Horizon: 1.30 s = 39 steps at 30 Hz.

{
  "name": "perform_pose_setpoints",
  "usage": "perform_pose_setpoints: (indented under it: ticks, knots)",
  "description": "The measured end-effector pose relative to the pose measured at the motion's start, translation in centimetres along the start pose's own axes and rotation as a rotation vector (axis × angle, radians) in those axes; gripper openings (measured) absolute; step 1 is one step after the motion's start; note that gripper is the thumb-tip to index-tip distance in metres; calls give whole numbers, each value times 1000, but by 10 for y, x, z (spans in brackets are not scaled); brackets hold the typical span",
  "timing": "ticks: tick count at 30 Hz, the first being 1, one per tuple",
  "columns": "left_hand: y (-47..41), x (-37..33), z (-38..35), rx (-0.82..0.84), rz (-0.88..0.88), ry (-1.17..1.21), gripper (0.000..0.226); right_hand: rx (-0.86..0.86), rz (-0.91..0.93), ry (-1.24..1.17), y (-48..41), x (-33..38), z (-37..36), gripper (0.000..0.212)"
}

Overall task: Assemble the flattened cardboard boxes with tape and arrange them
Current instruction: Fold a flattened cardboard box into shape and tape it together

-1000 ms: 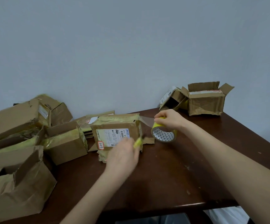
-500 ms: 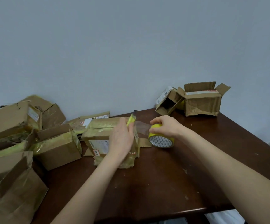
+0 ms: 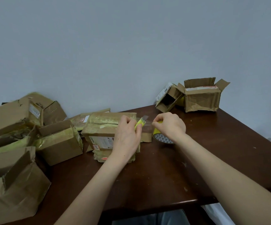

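A plain grey-blue wall (image 3: pixel 131 46) backs a dark brown wooden table (image 3: pixel 164 179) with a scuffed top. Crumpled boxes (image 3: pixel 18 184) crowd its left side, and two open boxes (image 3: pixel 201 99) sit at the far right corner. The taped box (image 3: pixel 104 127) stands at the centre. The left hand (image 3: pixel 128 138) grips a yellow cutter (image 3: pixel 138 124) beside it. The right hand (image 3: pixel 170 125) curls over the tape roll (image 3: pixel 163 139), which rests on the table.

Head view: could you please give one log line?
left hand: grips cutter at tape strip; right hand: holds tape roll; box: on table
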<state>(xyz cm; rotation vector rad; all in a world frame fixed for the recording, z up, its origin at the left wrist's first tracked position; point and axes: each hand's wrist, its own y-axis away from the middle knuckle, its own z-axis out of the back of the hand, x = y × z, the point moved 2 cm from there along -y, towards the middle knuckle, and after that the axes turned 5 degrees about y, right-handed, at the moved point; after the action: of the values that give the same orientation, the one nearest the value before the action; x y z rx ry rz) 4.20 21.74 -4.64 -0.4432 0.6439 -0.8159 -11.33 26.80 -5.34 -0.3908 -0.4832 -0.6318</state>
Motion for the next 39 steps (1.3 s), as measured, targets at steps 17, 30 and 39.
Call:
perform_pose_setpoints:
  ticks: [17,30,39]
  knots:
    - [-8,-18,-4,84,80,-299,28,-90,-29,49,13,8,5,21]
    - [-14,-12,-8,196,41,-389,30,3,70,46,9,-5,19,19]
    - [-24,6,1,248,119,-463,32,-26,7,394,5,-32,30,21]
